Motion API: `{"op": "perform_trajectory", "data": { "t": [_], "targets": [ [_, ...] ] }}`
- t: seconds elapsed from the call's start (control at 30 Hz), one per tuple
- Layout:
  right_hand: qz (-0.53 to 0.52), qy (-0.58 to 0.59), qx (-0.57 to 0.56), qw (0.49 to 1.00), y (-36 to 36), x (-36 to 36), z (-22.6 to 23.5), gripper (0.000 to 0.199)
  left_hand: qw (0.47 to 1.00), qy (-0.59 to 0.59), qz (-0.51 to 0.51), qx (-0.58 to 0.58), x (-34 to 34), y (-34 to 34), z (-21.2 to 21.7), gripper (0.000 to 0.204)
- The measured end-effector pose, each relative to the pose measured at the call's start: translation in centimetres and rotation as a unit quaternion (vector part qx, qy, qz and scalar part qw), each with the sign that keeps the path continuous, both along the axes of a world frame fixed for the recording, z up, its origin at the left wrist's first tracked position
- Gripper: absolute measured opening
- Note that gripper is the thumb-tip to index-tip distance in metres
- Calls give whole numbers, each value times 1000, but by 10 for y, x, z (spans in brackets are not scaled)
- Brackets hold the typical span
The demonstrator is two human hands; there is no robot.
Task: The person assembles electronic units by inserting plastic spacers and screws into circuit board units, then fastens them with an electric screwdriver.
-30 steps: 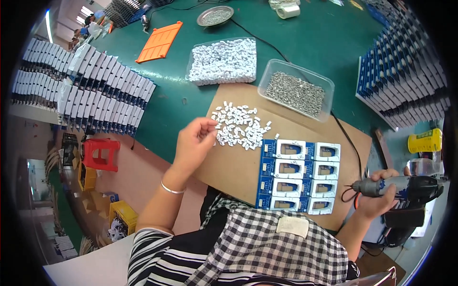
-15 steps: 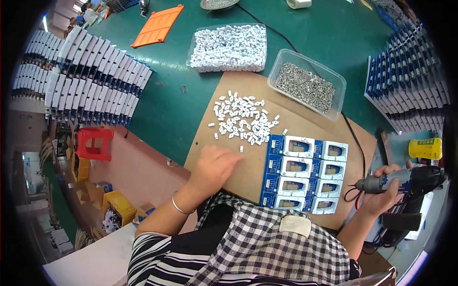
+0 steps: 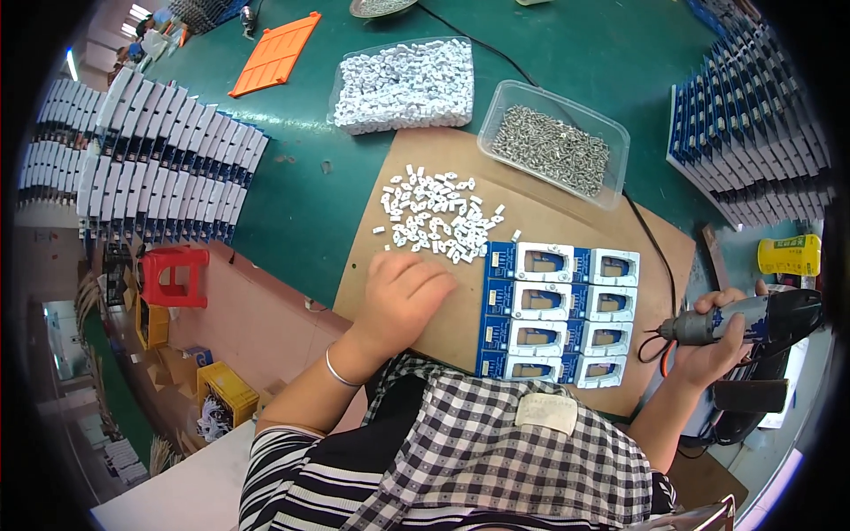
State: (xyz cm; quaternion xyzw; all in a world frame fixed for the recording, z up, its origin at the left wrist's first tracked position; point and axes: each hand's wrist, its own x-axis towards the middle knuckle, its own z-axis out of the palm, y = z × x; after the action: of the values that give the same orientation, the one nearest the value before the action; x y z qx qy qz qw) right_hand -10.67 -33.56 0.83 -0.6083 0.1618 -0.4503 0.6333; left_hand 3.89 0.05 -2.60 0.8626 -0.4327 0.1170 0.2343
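The right hand [image 3: 719,347] grasps a grey power screwdriver [image 3: 748,320], fingers and thumb closed around its body, the bit pointing left. The left hand [image 3: 403,301] is half curled, knuckles up, low over a brown board [image 3: 465,319]; its fingertips are hidden, so I cannot tell whether it pinches anything. Just beyond it lies a loose heap of small white pieces [image 3: 434,217]. Between the hands, blue-and-white frames [image 3: 577,299] sit in two columns on the board. Farther out are a clear tub [image 3: 621,164] of metal screws and, on the green table [image 3: 292,168], tall stacks [image 3: 168,164] at left
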Motion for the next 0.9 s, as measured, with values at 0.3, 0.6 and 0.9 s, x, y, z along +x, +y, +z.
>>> {"op": "perform_trajectory", "data": {
  "t": [0.3, 0.6, 0.9],
  "targets": [
    [3, -5, -4, 1000, -4, -4, -2, 67, 974, 176, 66, -127, -5, 7, 0, 16],
    [33, -22, -5, 999, -7, -10, -7, 63, 993, 109, 42, -18, -2, -6, 5, 13],
    [39, -28, -7, 999, -6, -9, -6, 62, 1000, 27, 7, -6, -14, -4, 3, 15]
  ]
}}
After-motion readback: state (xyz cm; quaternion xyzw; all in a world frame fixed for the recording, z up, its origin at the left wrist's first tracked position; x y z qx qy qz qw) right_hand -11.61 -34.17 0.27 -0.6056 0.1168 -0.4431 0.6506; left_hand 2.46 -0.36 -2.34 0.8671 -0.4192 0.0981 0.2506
